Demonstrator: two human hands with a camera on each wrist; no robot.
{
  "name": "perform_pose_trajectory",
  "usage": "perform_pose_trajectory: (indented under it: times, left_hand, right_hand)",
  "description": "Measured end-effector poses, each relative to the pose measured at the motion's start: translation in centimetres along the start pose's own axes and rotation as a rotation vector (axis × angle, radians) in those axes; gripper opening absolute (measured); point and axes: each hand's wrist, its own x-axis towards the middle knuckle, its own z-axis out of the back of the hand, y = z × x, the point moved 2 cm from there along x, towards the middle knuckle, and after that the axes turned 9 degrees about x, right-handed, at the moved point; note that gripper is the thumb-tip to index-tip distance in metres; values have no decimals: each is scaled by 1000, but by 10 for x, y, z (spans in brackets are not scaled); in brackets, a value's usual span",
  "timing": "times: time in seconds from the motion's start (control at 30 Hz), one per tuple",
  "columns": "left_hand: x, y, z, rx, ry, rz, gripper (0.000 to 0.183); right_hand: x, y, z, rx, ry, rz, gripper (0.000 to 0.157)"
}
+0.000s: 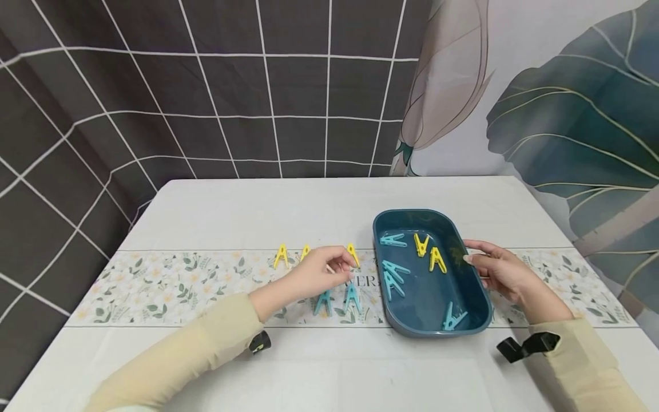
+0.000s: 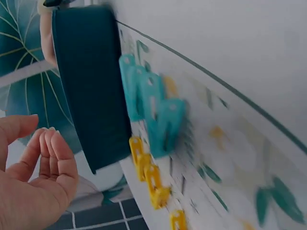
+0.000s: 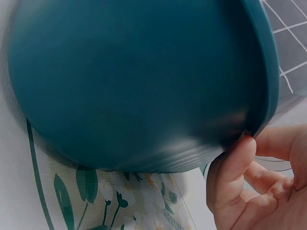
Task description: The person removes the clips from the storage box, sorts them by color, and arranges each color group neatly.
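A dark blue rectangular tray [image 1: 465,320] holds several light blue clothespins [image 1: 453,317] and two yellow clothespins [image 1: 437,261]. My right hand [image 1: 501,272] pinches the tray's right rim; in the right wrist view its thumb [image 3: 235,165] lies against the outer wall. Left of the tray, my left hand [image 1: 323,269] hovers over a loose group of clothespins, partly covering them. Its fingers are relaxed, with a gap to the thumb and nothing held, as the left wrist view shows. Three yellow clothespins [image 1: 281,256] stand in a row behind two light blue clothespins [image 1: 352,297].
The white table [image 1: 231,212] has a floral printed band [image 1: 154,286] running across it, with some lettering under the left hand. A dark checked curtain [image 1: 298,86] hangs behind, and a leaf-patterned one [image 1: 576,126] at the right.
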Motion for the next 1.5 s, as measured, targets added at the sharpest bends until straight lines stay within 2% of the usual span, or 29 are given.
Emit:
perform_pose_trajectory:
  times: [0.2, 0.4, 0.77, 0.87, 1.07, 1.23, 1.37, 1.5]
  left_hand:
    - [13, -24, -15, -45, 48, -137, 17]
    - [24, -44, -27, 17, 111, -254, 16]
    - [43, -68, -48, 336, 294, -444, 25]
    - [47, -71, -58, 414, 320, -480, 27]
    - [51, -74, -80, 602, 373, -506, 28]
    - [57, -78, -95, 799, 412, -586, 31]
    - [63, -82, -105, 861, 440, -645, 33]
    - [69, -83, -115, 887, 482, -654, 36]
  right_hand:
    - [-1, 1, 0, -13, -8, 6, 27]
    - [0, 1, -1, -33, -17, 4, 26]
    - [-3, 1, 0, -5, -13, -2, 26]
    - [-2, 1, 0, -25, -16, -6, 26]
    - [0, 2, -2, -75, -29, -18, 28]
    - [1, 2, -3, -98, -30, -22, 32]
    - [1, 2, -2, -89, -25, -11, 37]
    - [0, 2, -1, -74, -6, 3, 37]
